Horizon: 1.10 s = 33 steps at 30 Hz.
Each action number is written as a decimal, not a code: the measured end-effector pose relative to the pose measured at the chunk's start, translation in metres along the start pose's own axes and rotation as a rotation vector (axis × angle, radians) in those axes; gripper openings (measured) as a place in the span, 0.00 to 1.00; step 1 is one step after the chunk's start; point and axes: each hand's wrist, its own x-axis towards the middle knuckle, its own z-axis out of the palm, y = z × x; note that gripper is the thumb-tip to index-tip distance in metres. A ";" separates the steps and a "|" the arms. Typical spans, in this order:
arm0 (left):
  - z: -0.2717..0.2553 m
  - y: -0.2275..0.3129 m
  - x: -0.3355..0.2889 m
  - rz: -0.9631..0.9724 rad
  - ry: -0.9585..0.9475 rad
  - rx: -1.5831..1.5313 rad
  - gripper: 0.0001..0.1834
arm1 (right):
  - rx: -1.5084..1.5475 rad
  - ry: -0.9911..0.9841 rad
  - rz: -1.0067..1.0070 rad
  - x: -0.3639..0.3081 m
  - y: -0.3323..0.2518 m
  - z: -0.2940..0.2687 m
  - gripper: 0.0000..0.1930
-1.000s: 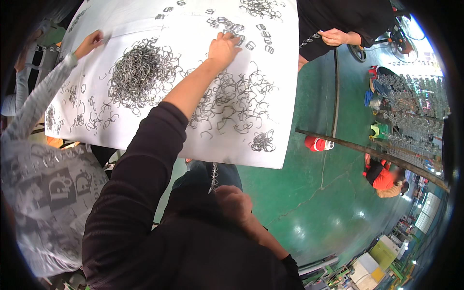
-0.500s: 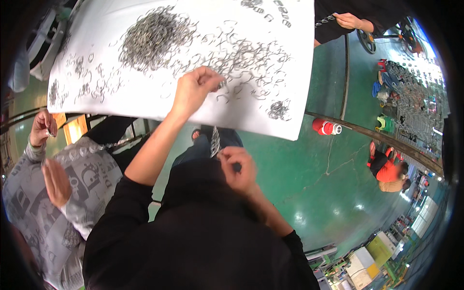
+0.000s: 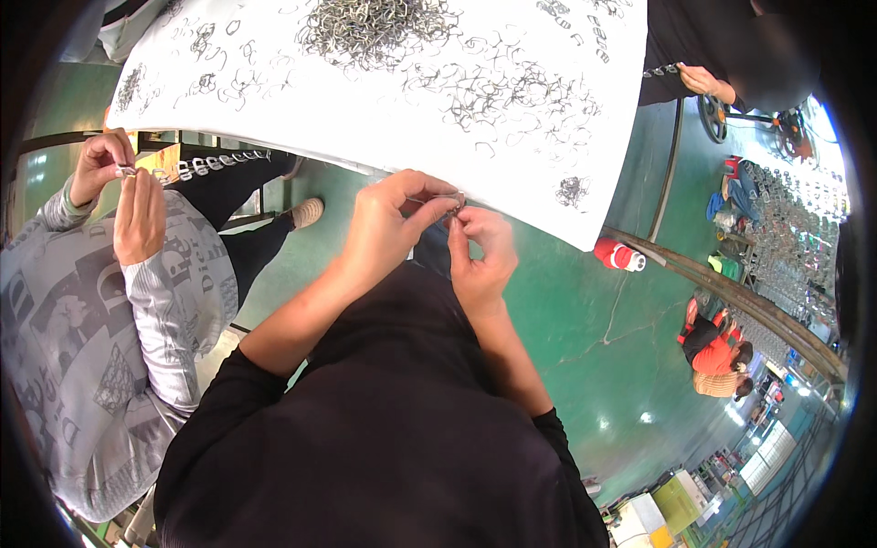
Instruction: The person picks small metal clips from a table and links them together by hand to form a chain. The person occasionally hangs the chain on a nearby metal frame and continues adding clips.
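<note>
Just off the front edge of a white-covered table (image 3: 347, 119), my two hands meet fingertip to fingertip. My left hand (image 3: 388, 219) is closed in a pinch on a small metal link (image 3: 454, 197), partly covered by its fingers. Against it, my right hand (image 3: 482, 256) pinches the end of a chain of links, whose hanging length is mostly hidden now. Farther back lies a heap of bent metal links (image 3: 370, 32). Loose links (image 3: 521, 96) are strewn across the table's middle and right, with a small clump (image 3: 573, 191) near the right front corner.
At left, a co-worker's hands (image 3: 137, 210) work on a strip of links (image 3: 215, 164). Another person's hand (image 3: 702, 80) holds a similar chain (image 3: 661, 69) beyond the right edge. A red-and-white container (image 3: 618, 254) stands on the green floor beside a long rail (image 3: 722, 288).
My left hand has come back from over the table toward me, carrying its link. My right hand has risen to meet it. The view has shifted, and the left co-worker's hands have come together.
</note>
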 end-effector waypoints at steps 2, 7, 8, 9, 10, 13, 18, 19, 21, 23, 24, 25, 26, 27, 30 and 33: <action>-0.004 0.000 -0.003 0.141 0.002 0.147 0.07 | -0.046 -0.025 -0.032 0.000 -0.002 0.002 0.12; -0.012 -0.006 -0.010 0.190 0.034 0.267 0.07 | 0.063 -0.056 0.015 0.001 -0.002 0.008 0.11; -0.013 -0.007 -0.011 0.205 0.055 0.266 0.07 | -0.021 -0.085 0.028 0.006 0.002 0.005 0.10; -0.013 -0.008 -0.011 0.215 0.075 0.265 0.07 | -0.095 -0.110 0.006 0.016 0.008 -0.002 0.09; -0.014 -0.009 -0.012 0.219 0.093 0.266 0.07 | -0.168 -0.134 -0.014 0.027 0.015 -0.009 0.08; -0.017 -0.011 -0.015 0.158 0.097 0.242 0.08 | -0.317 -0.256 0.087 0.086 0.062 -0.010 0.04; -0.018 -0.015 -0.016 0.138 0.132 0.273 0.08 | -0.648 -0.565 -0.087 0.190 0.143 0.020 0.05; -0.017 -0.015 -0.016 0.132 0.143 0.281 0.08 | -0.724 -0.637 -0.100 0.202 0.151 0.025 0.05; -0.017 -0.016 -0.018 0.119 0.155 0.295 0.08 | -0.798 -0.752 -0.094 0.218 0.161 0.035 0.03; -0.016 -0.016 -0.019 0.102 0.180 0.290 0.08 | -0.868 -0.854 -0.118 0.226 0.165 0.040 0.03; -0.014 -0.016 -0.020 0.094 0.196 0.276 0.08 | -0.894 -0.894 -0.153 0.227 0.165 0.039 0.03; -0.013 -0.017 -0.021 0.087 0.206 0.263 0.08 | -0.922 -0.929 -0.186 0.228 0.166 0.038 0.03; -0.012 -0.017 -0.021 0.107 0.211 0.261 0.08 | -0.883 -0.886 -0.160 0.226 0.166 0.035 0.03; -0.010 -0.018 -0.021 0.127 0.216 0.260 0.09 | -0.845 -0.842 -0.134 0.221 0.166 0.030 0.03; -0.006 -0.020 -0.021 0.166 0.193 0.256 0.09 | -0.543 -0.640 0.139 0.204 0.164 0.014 0.03; -0.003 -0.022 -0.022 0.153 0.133 0.247 0.09 | -0.241 -0.432 0.297 0.175 0.154 -0.004 0.05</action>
